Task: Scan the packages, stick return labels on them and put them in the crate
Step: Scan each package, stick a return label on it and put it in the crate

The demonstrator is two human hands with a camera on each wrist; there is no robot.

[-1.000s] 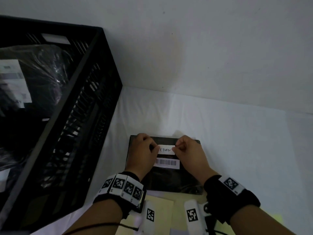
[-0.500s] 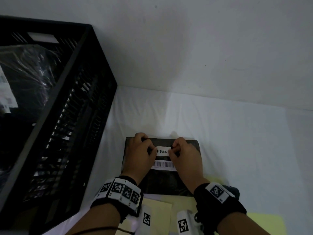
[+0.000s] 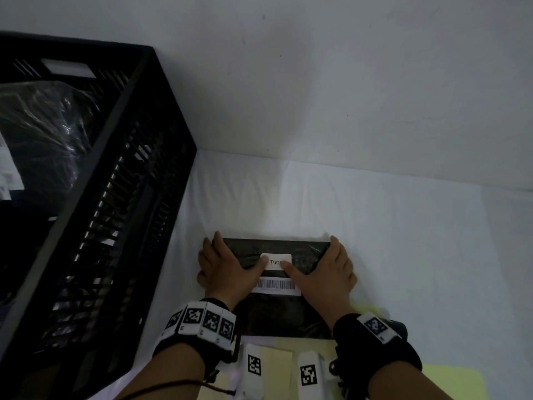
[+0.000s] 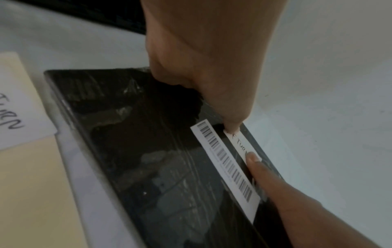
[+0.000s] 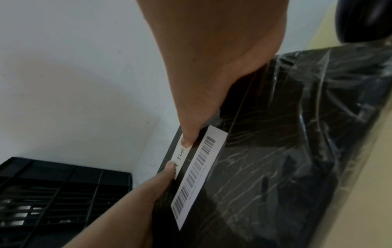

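Note:
A flat black plastic-wrapped package (image 3: 285, 316) lies on the white table, just right of the black crate (image 3: 95, 215). It carries a white barcode sticker (image 3: 275, 285) and, above that, a small white handwritten return label (image 3: 276, 260). My left hand (image 3: 227, 267) and right hand (image 3: 326, 272) lie flat on the package, fingers spread toward its left and right edges. Both thumbs press on the return label's ends: left thumb (image 4: 232, 125), right thumb (image 5: 188, 137). The label (image 4: 241, 144) lies flat on the wrap beside the barcode (image 5: 197, 176).
The crate holds a dark bagged package (image 3: 43, 125) with a white sticker. A cream sheet of labels (image 4: 23, 117) lies at the table's near edge, with a yellow sheet (image 3: 450, 382) to the right. A dark rounded object (image 5: 364, 20) sits by my right wrist. The wall stands close behind.
Both hands held the label with curled fingers at the package's middle. Now the fingers are spread flat toward the package sides, and only the thumbs stay on the label.

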